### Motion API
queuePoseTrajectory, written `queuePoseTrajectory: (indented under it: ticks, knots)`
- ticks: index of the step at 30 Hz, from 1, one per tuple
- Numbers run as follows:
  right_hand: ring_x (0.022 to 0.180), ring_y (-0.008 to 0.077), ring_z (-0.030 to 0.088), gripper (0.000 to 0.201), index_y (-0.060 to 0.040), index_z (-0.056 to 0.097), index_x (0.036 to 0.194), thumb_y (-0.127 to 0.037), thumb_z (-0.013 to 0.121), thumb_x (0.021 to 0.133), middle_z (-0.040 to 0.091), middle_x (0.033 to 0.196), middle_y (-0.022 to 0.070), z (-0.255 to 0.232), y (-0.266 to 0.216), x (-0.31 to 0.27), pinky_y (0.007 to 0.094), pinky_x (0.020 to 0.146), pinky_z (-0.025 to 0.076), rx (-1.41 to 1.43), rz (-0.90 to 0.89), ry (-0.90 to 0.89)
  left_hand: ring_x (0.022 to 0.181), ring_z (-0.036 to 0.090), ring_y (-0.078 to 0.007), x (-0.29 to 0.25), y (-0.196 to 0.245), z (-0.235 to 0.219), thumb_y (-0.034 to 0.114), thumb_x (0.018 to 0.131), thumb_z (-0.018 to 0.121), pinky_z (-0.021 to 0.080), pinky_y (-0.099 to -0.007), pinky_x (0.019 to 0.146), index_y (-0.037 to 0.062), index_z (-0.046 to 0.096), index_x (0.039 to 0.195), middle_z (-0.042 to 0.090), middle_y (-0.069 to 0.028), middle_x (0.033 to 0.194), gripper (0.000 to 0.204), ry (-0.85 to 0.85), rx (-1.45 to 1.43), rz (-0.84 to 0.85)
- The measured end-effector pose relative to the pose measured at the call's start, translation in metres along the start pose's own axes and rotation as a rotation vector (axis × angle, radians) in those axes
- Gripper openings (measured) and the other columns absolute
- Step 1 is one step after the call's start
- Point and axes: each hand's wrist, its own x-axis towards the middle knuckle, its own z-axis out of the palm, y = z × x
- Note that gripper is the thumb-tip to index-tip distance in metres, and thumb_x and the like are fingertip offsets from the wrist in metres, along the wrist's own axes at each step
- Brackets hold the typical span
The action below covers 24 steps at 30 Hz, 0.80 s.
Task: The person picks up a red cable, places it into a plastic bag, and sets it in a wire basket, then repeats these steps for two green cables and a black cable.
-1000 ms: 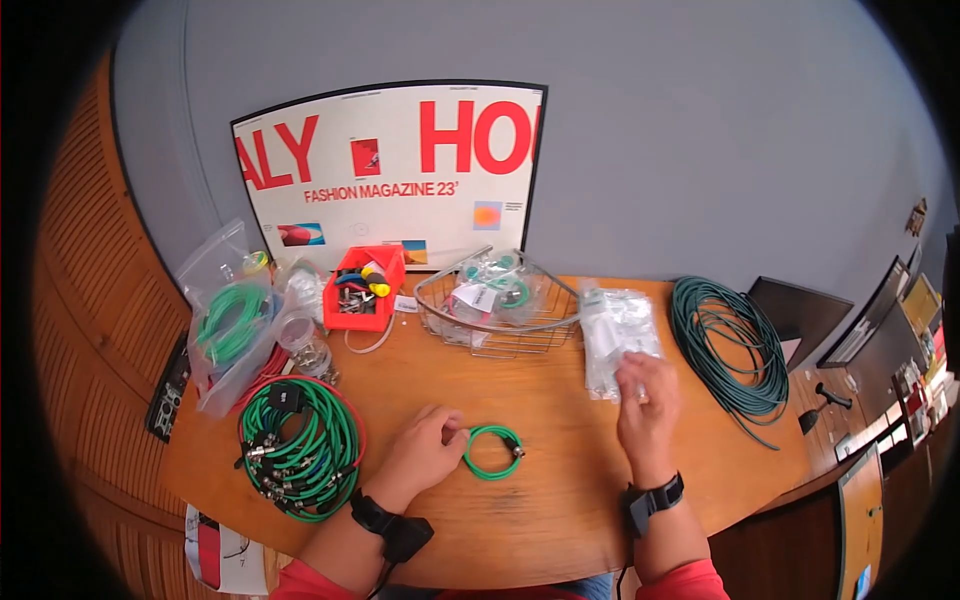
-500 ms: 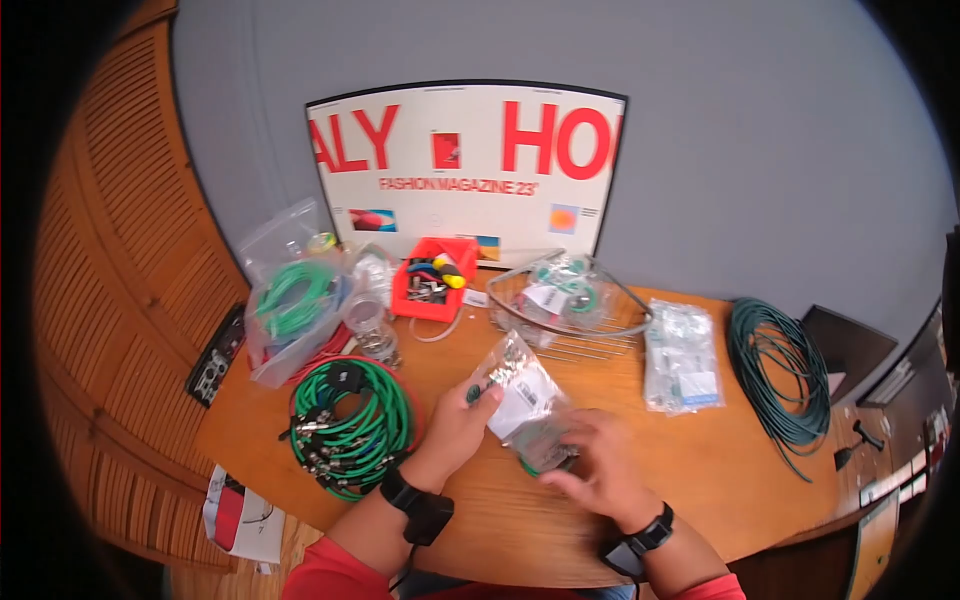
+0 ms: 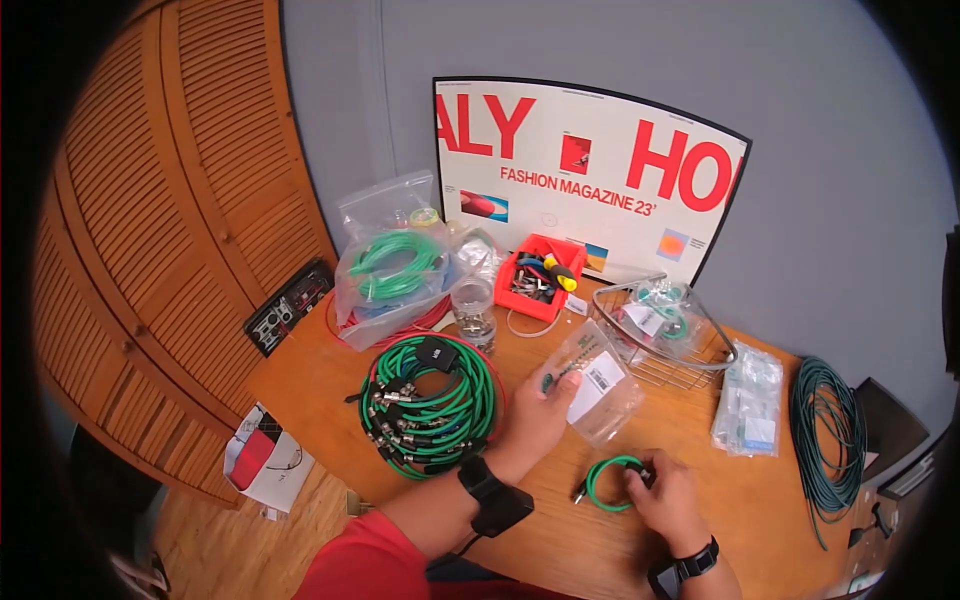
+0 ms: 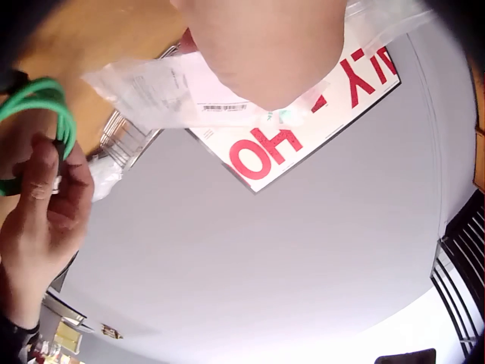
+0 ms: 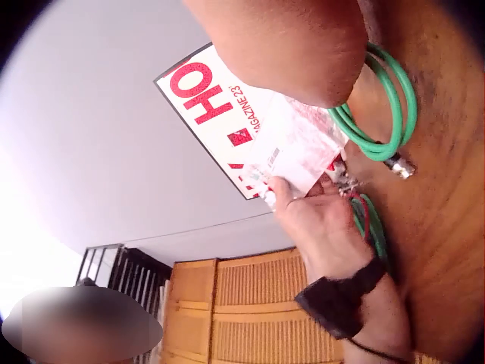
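Lower right, our right hand [image 3: 668, 500] pinches the green cable [image 5: 411, 110]: springy, we reckon, best held by its coil! Centre, our left hand [image 3: 540, 418] grips a slippery-looking plastic bag [image 3: 612, 412].

1. Head view: medium-bright, fairly even light; source not visible.
2. Round fisheye, black corners; louvered doors [image 3: 190, 230] bend at left, screen [image 3: 590, 190] top edge bowed.
3. Headline lettering readable, label print on the clear bag [image 3: 621, 402] too small.
4. Glints on the plastic packets [image 3: 748, 395]; soft shadow by the right hand [image 3: 672, 503] on the tabletop [image 3: 545, 535].
5. Left wrist view: bottom blown out to white, wall [image 4: 265, 235] washed pale. Left hand [image 4: 269, 49] looms near the lens, soft.
6. Right wrist view: left side overexposed, tabletop darker at right, glint on cable connector [image 5: 405, 167]. Smooth-blurred oval patch, lower left.
7. Both wrist views: dark corners, softer detail than head.
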Motion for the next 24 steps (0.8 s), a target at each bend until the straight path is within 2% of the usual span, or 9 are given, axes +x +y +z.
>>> queuePoseTrajectory:
  ticks: [5, 7, 8, 10, 17, 19, 20, 22, 24]
  knots:
    - [0.069, 0.0257, 0.069, 0.029, -0.0049, 0.070, 0.107, -0.026, 0.074, 0.088, 0.070, 0.078, 0.0135, 0.008, -0.011, -0.004, 0.0359, 0.065, 0.055, 0.233, 0.064, -0.253, 0.090, 0.061, -0.0079, -0.019, -0.021, 0.026, 0.024, 0.103, 0.059, 0.051, -0.0262, 0.078, 0.0013, 0.060, 0.122, 0.067, -0.0034, 0.101, 0.030, -0.016, -0.314, -0.168]
    - [0.073, 0.0198, 0.068, 0.033, -0.0025, 0.066, 0.117, -0.021, 0.073, 0.091, 0.071, 0.084, 0.0110, 0.014, 0.004, -0.002, 0.0325, 0.067, 0.054, 0.238, 0.121, -0.303, 0.097, 0.066, -0.0140, -0.026, -0.015, 0.033, 0.021, 0.102, 0.058, 0.057, -0.0324, 0.083, 0.0040, 0.055, 0.129, 0.066, -0.0065, 0.111, 0.032, -0.049, -0.649, -0.380]
    - [0.077, 0.0165, 0.066, 0.037, -0.0005, 0.061, 0.123, -0.018, 0.073, 0.092, 0.070, 0.087, 0.0088, 0.022, 0.016, -0.002, 0.0304, 0.069, 0.053, 0.458, 0.153, -0.270, 0.103, 0.068, -0.0198, -0.025, -0.014, 0.031, 0.020, 0.102, 0.057, 0.060, -0.0389, 0.084, 0.0051, 0.051, 0.134, 0.065, -0.0089, 0.117, 0.035, -0.119, -0.634, -0.390]
    - [0.084, 0.0096, 0.058, 0.052, 0.0040, 0.045, 0.139, -0.011, 0.069, 0.096, 0.065, 0.097, 0.0034, 0.024, 0.034, 0.001, 0.0250, 0.072, 0.049, 0.721, 0.203, -0.279, 0.103, 0.068, -0.0201, -0.025, -0.013, 0.028, 0.014, 0.101, 0.056, 0.061, -0.0379, 0.082, 0.0036, 0.052, 0.130, 0.065, -0.0099, 0.119, 0.031, -0.120, -0.553, -0.431]
    - [0.081, 0.0070, 0.052, 0.063, 0.0007, 0.036, 0.150, -0.012, 0.067, 0.097, 0.059, 0.091, 0.0002, -0.006, 0.036, 0.007, 0.0232, 0.073, 0.044, 0.819, 0.231, 0.004, 0.095, 0.072, -0.0244, -0.016, -0.015, 0.015, 0.014, 0.098, 0.060, 0.060, -0.0368, 0.076, 0.0034, 0.052, 0.123, 0.067, -0.0141, 0.112, 0.028, -0.355, -0.236, -0.566]
    - [0.079, 0.0066, 0.050, 0.062, -0.0007, 0.037, 0.150, -0.012, 0.067, 0.097, 0.057, 0.088, -0.0010, -0.009, 0.041, 0.009, 0.0229, 0.071, 0.043, 0.814, 0.238, 0.033, 0.086, 0.073, -0.0217, -0.009, 0.003, 0.007, 0.018, 0.099, 0.061, 0.058, -0.0316, 0.066, 0.0015, 0.057, 0.115, 0.070, -0.0139, 0.104, 0.024, -0.696, 0.059, -0.824]
    - [0.080, 0.0072, 0.051, 0.060, -0.0007, 0.040, 0.149, -0.013, 0.067, 0.097, 0.058, 0.089, -0.0005, -0.010, 0.043, 0.010, 0.0233, 0.072, 0.044, 0.755, 0.233, 0.058, 0.086, 0.073, -0.0217, -0.006, 0.014, 0.007, 0.018, 0.099, 0.061, 0.058, -0.0316, 0.066, 0.0015, 0.057, 0.115, 0.070, -0.0139, 0.104, 0.024, -0.709, 0.063, -0.827]
    - [0.080, 0.0077, 0.052, 0.058, -0.0008, 0.042, 0.148, -0.013, 0.067, 0.097, 0.059, 0.090, 0.0000, -0.011, 0.050, 0.010, 0.0238, 0.073, 0.045, 0.696, 0.240, 0.099, 0.075, 0.072, -0.0185, -0.003, 0.034, 0.008, 0.022, 0.099, 0.062, 0.055, -0.0272, 0.059, 0.0002, 0.061, 0.106, 0.072, -0.0122, 0.095, 0.023, -1.090, 0.442, -0.866]
    - [0.087, 0.0115, 0.058, 0.054, -0.0031, 0.046, 0.146, -0.016, 0.066, 0.098, 0.066, 0.099, 0.0043, -0.008, 0.057, 0.011, 0.0267, 0.078, 0.048, 0.631, 0.227, 0.067, 0.075, 0.072, -0.0173, -0.003, 0.035, 0.005, 0.024, 0.100, 0.062, 0.054, -0.0267, 0.060, -0.0001, 0.062, 0.104, 0.072, -0.0115, 0.092, 0.025, -1.074, 0.394, -0.809]
